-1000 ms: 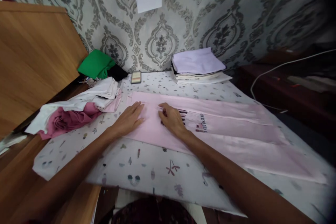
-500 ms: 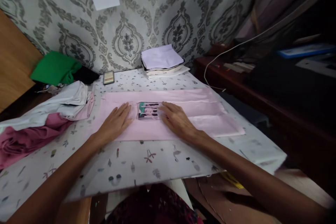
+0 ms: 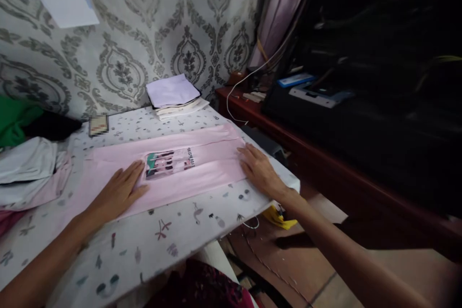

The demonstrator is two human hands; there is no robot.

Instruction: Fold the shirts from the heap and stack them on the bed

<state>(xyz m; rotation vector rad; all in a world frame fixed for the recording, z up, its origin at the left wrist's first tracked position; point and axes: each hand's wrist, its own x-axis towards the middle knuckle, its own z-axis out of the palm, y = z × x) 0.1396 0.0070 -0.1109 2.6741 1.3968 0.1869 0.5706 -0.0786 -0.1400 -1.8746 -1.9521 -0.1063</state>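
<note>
A pink garment (image 3: 212,154), folded into a long strip, lies flat across the patterned table cover (image 3: 173,231). Its printed picture (image 3: 168,161), with green, black and white parts and some dark lettering, faces up near the middle. My left hand (image 3: 121,187) rests flat on the cloth just left of the print, fingers stretched out. At the strip's right end, my right hand (image 3: 262,168) lies with its fingers spread over the edge of the fabric. Neither hand grips anything.
Behind the strip stands a stack of folded cloths (image 3: 175,94), lilac on top. A small framed card (image 3: 98,125) is at the back left. Crumpled white clothes (image 3: 29,171) and a green cloth (image 3: 16,118) lie left. A dark red desk (image 3: 325,168) stands beyond the right edge.
My right hand has slid rightward from the print to the garment's far end, uncovering lettering. My left hand stays beside the print. The view has turned to the right.
</note>
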